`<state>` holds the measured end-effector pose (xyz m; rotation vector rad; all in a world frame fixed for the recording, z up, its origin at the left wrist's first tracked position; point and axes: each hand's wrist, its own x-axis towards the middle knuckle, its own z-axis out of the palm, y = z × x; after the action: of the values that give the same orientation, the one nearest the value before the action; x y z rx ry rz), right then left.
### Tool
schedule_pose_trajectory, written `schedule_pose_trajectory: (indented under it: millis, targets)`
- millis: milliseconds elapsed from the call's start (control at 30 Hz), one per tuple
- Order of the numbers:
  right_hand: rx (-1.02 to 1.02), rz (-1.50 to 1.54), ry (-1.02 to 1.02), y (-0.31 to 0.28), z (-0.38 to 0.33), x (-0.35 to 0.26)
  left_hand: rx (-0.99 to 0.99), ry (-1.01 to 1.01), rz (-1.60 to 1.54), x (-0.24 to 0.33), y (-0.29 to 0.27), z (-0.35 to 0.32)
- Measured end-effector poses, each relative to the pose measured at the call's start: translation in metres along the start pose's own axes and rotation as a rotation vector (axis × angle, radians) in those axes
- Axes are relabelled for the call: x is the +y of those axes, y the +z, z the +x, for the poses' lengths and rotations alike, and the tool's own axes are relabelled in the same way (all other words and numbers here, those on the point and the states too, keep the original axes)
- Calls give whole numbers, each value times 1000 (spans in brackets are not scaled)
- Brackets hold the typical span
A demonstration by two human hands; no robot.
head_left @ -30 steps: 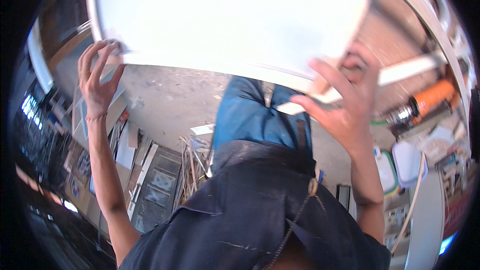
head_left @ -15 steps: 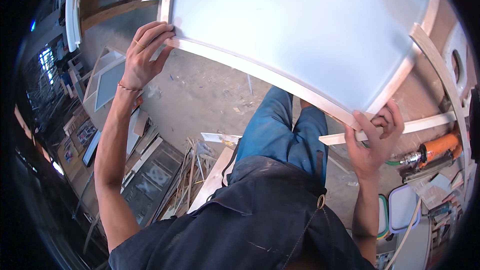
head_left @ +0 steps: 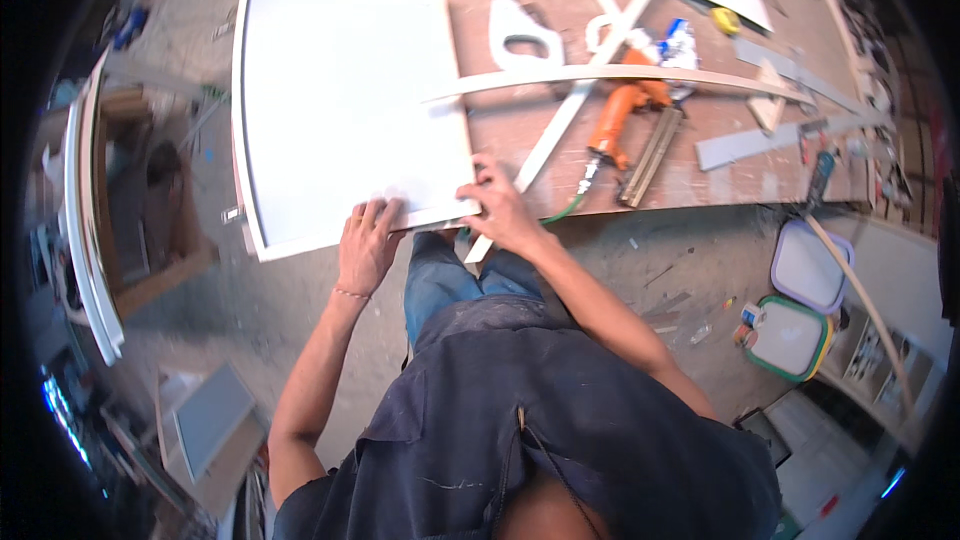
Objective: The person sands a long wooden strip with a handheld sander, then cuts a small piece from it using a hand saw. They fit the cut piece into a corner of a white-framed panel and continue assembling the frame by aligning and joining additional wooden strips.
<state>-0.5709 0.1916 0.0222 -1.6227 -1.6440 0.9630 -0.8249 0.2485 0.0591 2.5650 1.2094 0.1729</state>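
A framed panel [head_left: 345, 100] with a whitish face and pale wooden rails lies on the workbench [head_left: 660, 185], reaching past the bench's left side. My left hand [head_left: 368, 248] is closed over the panel's near rail, fingertips on the face; its underside is hidden. At the near right corner, my right hand [head_left: 508, 215] pinches the frame between thumb and fingers. Just beyond that hand, a thin wooden strip [head_left: 545, 155] runs diagonally over the bench and sticks out past its front edge. Another curved strip [head_left: 620, 72] crosses it, its left tip over the panel.
On the bench are an orange air nailer [head_left: 617, 120] with a green hose, a white-handled handsaw [head_left: 520, 38], a yellow tape measure [head_left: 725, 20] and several offcuts. Framed trays [head_left: 812, 265] stand at the right on the floor. A cabinet frame [head_left: 95, 200] rises at the left.
The panel, held raised before, now rests on the bench farther left. My left hand has moved from its left corner to the near rail; my right still grips the near right corner. The view has turned right.
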Motion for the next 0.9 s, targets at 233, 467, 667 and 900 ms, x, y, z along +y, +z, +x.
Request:
schedule_pose_trajectory:
  millis: [233, 467, 667, 900]
  targets:
    - [40, 6, -101, -3, 3, 16, -100, 112, -198, -3, -16, 17]
    - [63, 112, -100, -7, -4, 9, -184, -127, -846, 15, -45, -9]
    - [518, 43, -120, -49, -20, 9, -81, -337, -1545, 22, -50, -2]
    - [994, -502, -54, -217, 55, 77, 173, -415, -1687, 42, -71, 4]
